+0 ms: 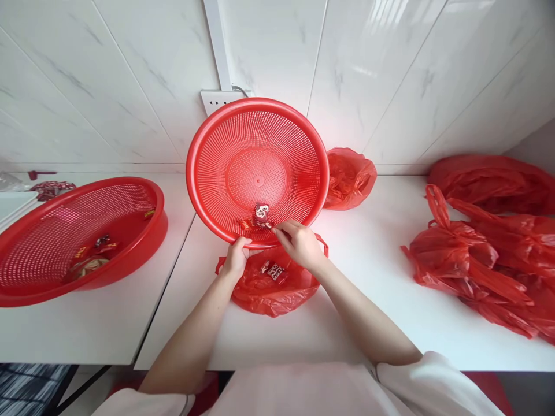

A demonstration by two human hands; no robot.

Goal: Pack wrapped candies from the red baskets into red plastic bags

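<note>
Red basket (260, 144) tilted | our left hand (236, 258) clasps its near side | our right hand (300, 244) touches a packet (263, 226) inside it, pinch we cannot tell | bag (273, 299) below it

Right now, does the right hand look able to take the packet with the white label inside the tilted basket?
Probably yes: the right hand is over the basket edge, its fingertips close to that packet, and nothing seems to cover the label.

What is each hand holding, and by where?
The left hand grips the middle red basket by its lower rim; the right hand seems to pinch a wrapped snack by one end.
</note>
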